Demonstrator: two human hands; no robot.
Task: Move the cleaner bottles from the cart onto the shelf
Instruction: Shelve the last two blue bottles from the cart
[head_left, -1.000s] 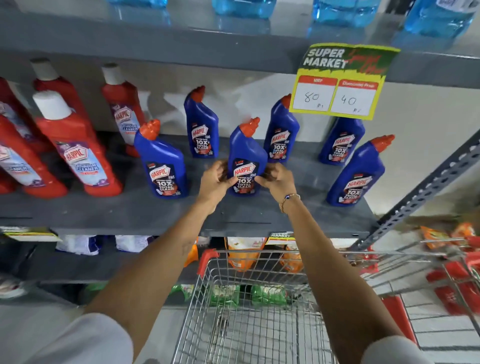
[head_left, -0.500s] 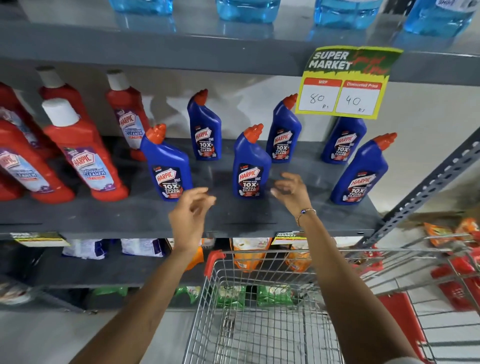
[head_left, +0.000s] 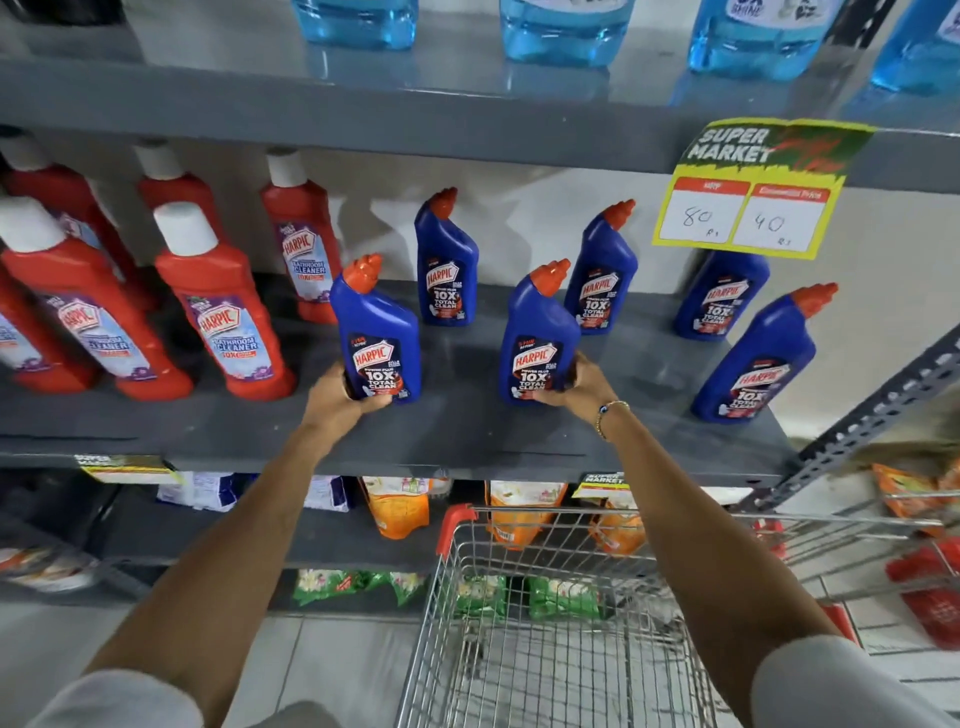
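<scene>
Fingers (head_left: 375, 403) of the left hand (head_left: 337, 402) are wrapped round the base of a blue Harpic bottle, front-left (head_left: 376, 332); fingers of the right hand (head_left: 574, 387) are clamped likewise on the blue Harpic bottle, front-centre (head_left: 537, 340). Both bottles are held upright w/ bases on, or just off, the grey shelf (head_left: 467, 431); which cannot be told. They stand side by side, apart, labels fwd.

Behind them 3 more blue Harpic bottles are lined at the back, and a sixth blue bottle (head_left: 753, 358) leans at the front right, well apart. Red Harpic bathroom cleaner bottles (head_left: 223, 312) fill the shelf's left part. A yellow price tag (head_left: 748, 208) hangs from the shelf above, where clear blue-liquid bottles are stored.

The wire cart (head_left: 545, 623) is parked below, under the right arm; no cleaner bottles are seen in the visible part of it.

Step judged: final straightening of the placed pair, so the task looks close to done. Next move: both grips to be released w/o tipping the narrow-based bottles, then the cart checked for leftovers; the leaning bottle at right may want setting straight.
</scene>
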